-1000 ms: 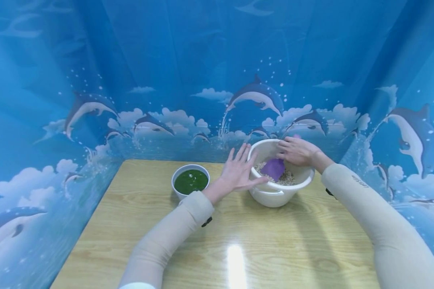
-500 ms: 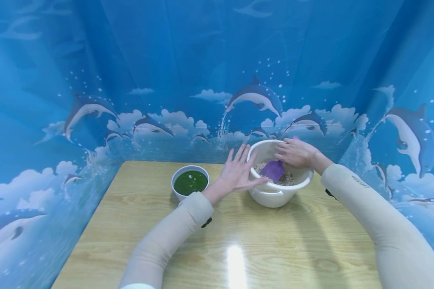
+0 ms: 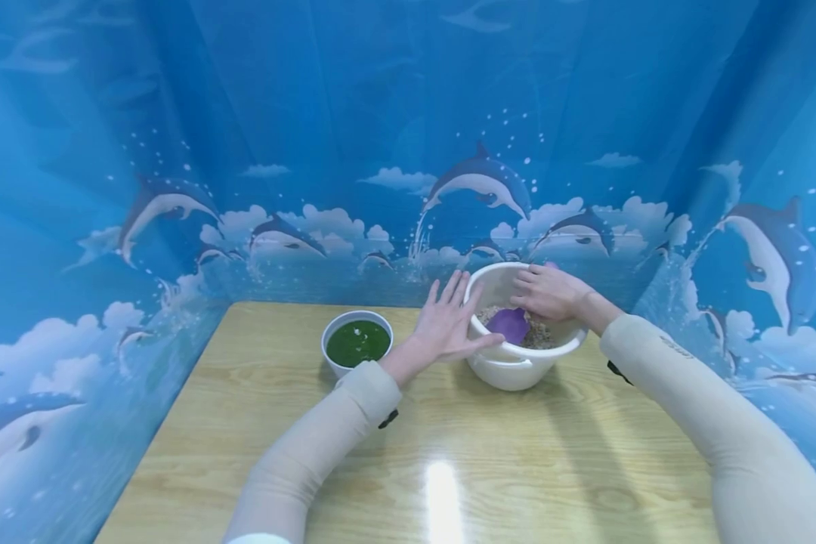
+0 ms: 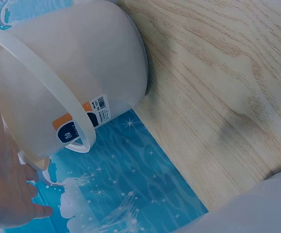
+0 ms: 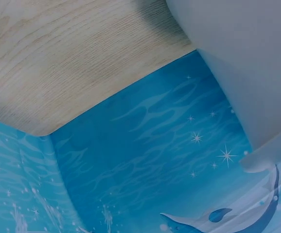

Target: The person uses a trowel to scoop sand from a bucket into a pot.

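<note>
Head view, left hand: the left hand [image 3: 449,326] lies flat against the near-left outer wall of the white bucket [image 3: 517,370], fingers [image 3: 457,291] straight and slightly spread, thumb along the rim; it steadies rather than grips.
Head view, right hand: the right hand [image 3: 551,293] reaches down into the bucket from the far side, fingers curled round the handle of a purple scoop [image 3: 508,323], whose blade sits in the grain.
Head view, contents: pale brown grain [image 3: 540,336] covers the bucket's bottom, well below the rim.
Head view, neighbours: a small white bowl of green liquid [image 3: 358,341] stands on the worktop [image 3: 408,453] just left of the left wrist, apart from the bucket.
Left wrist view: the bucket [image 4: 67,73] stands upright at the worktop's far edge, its thin bail handle [image 4: 43,92] folded down over a label; part of the palm [image 4: 4,184] shows, but the contact itself is out of frame.
Right wrist view: only the bucket's wall [image 5: 242,63], the worktop and the blue backdrop show; the grip cannot be checked here.
Handling, bucket: probably light, thin, smooth plastic that slides easily; a flat palm low on the wall, or the rim, suits it.
Handling, scoop: stiff and light; best held by the handle, blade level, since loose grain spills.
</note>
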{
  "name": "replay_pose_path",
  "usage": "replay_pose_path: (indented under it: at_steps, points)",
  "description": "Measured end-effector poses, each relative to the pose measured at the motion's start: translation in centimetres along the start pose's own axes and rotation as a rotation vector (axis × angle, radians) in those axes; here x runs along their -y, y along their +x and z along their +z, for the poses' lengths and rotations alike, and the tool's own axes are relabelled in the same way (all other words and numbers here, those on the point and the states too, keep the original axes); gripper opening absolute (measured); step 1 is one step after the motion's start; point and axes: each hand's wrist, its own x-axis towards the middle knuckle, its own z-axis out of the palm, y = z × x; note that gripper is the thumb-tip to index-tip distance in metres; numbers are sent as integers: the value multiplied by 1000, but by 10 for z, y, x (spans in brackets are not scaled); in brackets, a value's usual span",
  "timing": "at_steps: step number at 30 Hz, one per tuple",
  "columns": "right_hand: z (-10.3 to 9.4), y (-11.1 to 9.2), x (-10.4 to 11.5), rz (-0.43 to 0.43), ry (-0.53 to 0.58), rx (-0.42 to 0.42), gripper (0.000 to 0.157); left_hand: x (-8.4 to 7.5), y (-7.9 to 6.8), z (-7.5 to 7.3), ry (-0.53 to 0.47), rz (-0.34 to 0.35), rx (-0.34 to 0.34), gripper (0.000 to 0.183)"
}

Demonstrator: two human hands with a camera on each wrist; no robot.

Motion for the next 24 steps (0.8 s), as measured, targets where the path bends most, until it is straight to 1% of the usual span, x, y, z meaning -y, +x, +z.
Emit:
replay_pose_path:
  at_steps: [6, 12, 19, 24]
  points:
    - [-5, 2, 2, -9, -11, -11, 36, 0, 0, -1, 11, -1, 3, 109]
    - [-8, 2, 8, -14, 6, 8, 36, 0, 0, -1, -4, 2, 9, 109]
    - [-8, 0, 13, -19, -16, -14, 35, 0, -1, -1, 7, -2, 10, 109]
    - [-9, 4, 14, -21, 8, -27, 30, 0, 0, -2, 7, -6, 15, 109]
